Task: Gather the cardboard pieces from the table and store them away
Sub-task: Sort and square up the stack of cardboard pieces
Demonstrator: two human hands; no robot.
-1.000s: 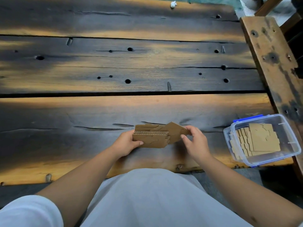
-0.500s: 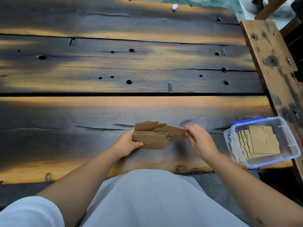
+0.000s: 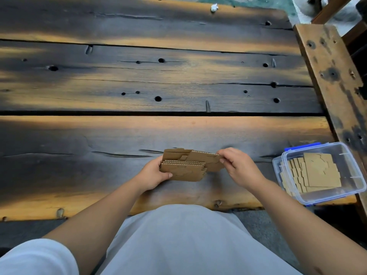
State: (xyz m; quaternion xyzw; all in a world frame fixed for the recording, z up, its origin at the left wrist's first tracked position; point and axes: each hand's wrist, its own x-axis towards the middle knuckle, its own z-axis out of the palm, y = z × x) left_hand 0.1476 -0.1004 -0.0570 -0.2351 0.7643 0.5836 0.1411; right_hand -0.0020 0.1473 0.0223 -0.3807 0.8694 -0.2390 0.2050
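Observation:
A stack of brown corrugated cardboard pieces point(image 3: 186, 171) stands on edge just above the near plank of the dark wooden table point(image 3: 139, 84). My left hand point(image 3: 153, 175) grips the stack's left end. My right hand point(image 3: 238, 165) pinches the right edge of one rear piece point(image 3: 206, 159) that sticks out of the stack. A clear plastic box point(image 3: 345, 187) with blue clips sits at the table's near right corner, and several flat cardboard pieces point(image 3: 317, 173) lie inside it.
A worn wooden bench or beam point(image 3: 333, 76) runs along the table's right side. A small white scrap point(image 3: 214, 7) lies at the far edge. The table's near edge point(image 3: 178, 205) is right in front of my lap.
The rear piece in my right hand has swung down from a raised tilt to lie level with the stack. My left hand has held still.

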